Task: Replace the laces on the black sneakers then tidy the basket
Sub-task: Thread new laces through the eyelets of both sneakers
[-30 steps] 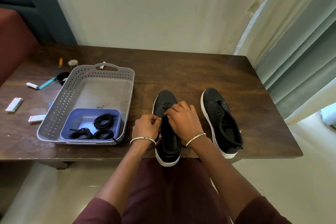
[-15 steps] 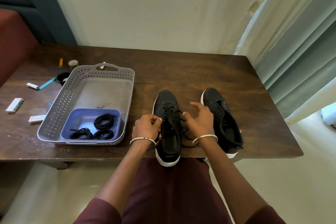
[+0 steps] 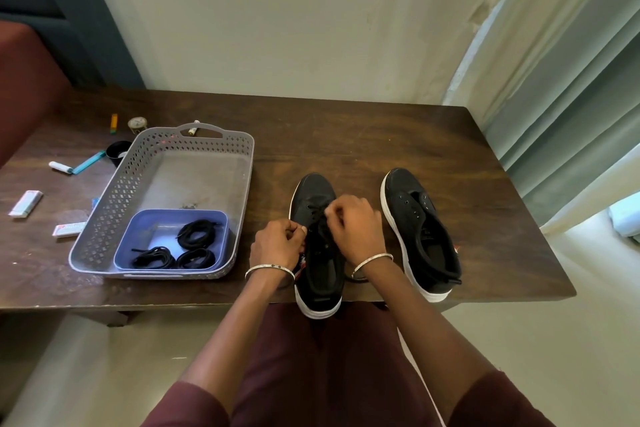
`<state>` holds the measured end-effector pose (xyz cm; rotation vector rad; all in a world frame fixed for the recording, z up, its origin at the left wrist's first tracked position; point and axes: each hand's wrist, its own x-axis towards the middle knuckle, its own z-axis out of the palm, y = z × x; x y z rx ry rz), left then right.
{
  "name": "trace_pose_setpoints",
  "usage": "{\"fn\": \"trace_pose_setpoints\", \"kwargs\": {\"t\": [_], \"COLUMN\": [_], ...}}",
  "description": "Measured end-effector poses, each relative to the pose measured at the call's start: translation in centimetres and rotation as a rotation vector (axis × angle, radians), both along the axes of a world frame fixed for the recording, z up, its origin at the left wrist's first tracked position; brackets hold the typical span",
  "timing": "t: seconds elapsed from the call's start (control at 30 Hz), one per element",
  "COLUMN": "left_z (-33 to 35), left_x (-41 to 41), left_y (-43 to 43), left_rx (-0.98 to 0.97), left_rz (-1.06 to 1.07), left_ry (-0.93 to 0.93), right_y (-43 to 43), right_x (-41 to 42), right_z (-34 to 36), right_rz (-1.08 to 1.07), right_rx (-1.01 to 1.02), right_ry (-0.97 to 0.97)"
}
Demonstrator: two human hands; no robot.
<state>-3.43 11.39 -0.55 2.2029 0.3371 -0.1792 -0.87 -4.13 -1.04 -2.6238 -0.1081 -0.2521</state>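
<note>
One black sneaker (image 3: 320,276) stands at the table's (image 3: 346,135) front edge, beside the other sneaker (image 3: 420,236). Both hands pinch its black lace (image 3: 319,220) with curled fingers: the left hand (image 3: 277,246) at the side, the right hand (image 3: 358,229) over the eyelets. Coiled laces (image 3: 197,234) lie in the grey basket (image 3: 114,204).
</note>
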Motion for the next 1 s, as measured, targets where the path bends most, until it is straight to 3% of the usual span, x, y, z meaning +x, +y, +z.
{"fn": "trace_pose_setpoints", "kwargs": {"t": [0.1, 0.17, 0.23, 0.33, 0.4, 0.47, 0.57, 0.7, 0.87, 1.0], "left_z": [-0.1, -0.1, 0.0, -0.1, -0.1, -0.1, 0.0, 0.1, 0.3, 0.2], "left_x": [-0.1, 0.0, 0.0, 0.1, 0.1, 0.0, 0.0, 0.0, -0.1, 0.0], "left_y": [0.0, 0.0, 0.0, 0.1, 0.1, 0.0, 0.0, 0.0, 0.0, -0.1], "left_rx": [-0.012, -0.014, -0.016, -0.008, -0.004, -0.005, -0.006, 0.008, 0.031, 0.029], "left_rz": [-0.004, -0.008, -0.012, -0.014, -0.016, -0.013, -0.009, -0.016, -0.029, -0.025], "left_ry": [-0.005, -0.005, -0.009, -0.008, -0.006, -0.009, -0.014, -0.008, -0.008, -0.009], "right_y": [-1.0, -1.9, -2.8, -3.5, -3.5, -3.0, -1.5, 0.4, 1.1, 0.0], "right_x": [0.7, 0.8, 0.4, -0.7, -1.5, -1.9, -2.7, -2.3, -1.3, -1.2], "right_z": [0.5, 0.5, -0.1, -1.2, -1.4, -1.5, -1.1, 0.0, 0.1, 0.0], "right_rz": [-0.405, -0.668, -0.808, -0.886, -0.88, -0.757, -0.273, 0.038, 0.028, -0.086], "right_rx": [0.924, 1.321, 1.438, 1.459, 1.305, 0.899, 0.39, -0.03, -0.226, 0.046], "right_ry": [0.247, 0.453, 0.569, 0.596, 0.53, 0.316, -0.032, -0.08, -0.055, 0.068]}}
